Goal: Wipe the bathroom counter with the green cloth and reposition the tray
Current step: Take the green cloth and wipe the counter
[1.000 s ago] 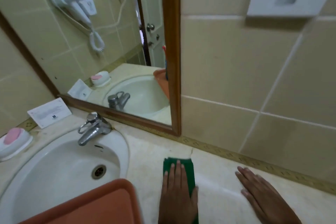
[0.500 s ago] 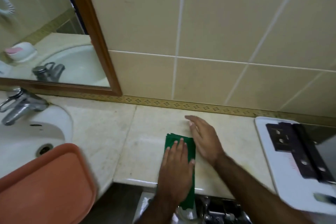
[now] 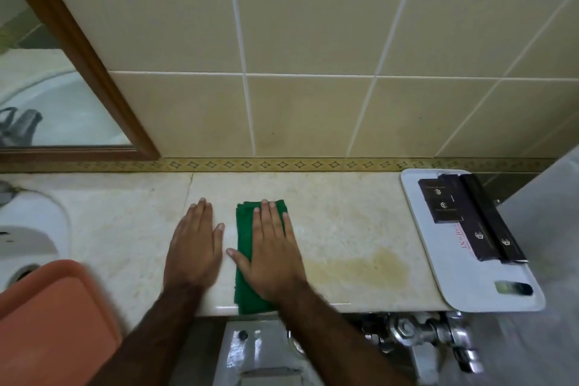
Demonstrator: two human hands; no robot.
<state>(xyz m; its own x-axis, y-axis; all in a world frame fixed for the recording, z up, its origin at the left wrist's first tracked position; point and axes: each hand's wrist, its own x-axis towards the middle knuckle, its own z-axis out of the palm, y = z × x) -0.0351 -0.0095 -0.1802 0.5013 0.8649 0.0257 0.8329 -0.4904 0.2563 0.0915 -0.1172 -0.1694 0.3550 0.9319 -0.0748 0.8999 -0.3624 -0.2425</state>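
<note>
A folded green cloth (image 3: 245,230) lies on the beige marble counter (image 3: 344,210), its near end hanging over the front edge. My right hand (image 3: 272,255) presses flat on top of it, fingers toward the wall. Just left of the cloth, my left hand (image 3: 195,249) rests flat on the bare counter with nothing under it. At the counter's right end sits a white tray (image 3: 488,288) carrying black boxes (image 3: 445,204) and a small dark bottle (image 3: 513,288). An orange tray (image 3: 53,320) fills the lower left, over the sink.
The white sink (image 3: 31,229) is at the left, with the wood-framed mirror (image 3: 47,97) above it. A yellowish stain (image 3: 357,269) marks the counter right of the cloth. Chrome pipe fittings (image 3: 416,334) and a white fixture (image 3: 260,351) sit below the counter's front edge.
The view has swung right from the sink to the counter's right end. The cloth was under my left hand; now my right hand is on it and my left lies beside it.
</note>
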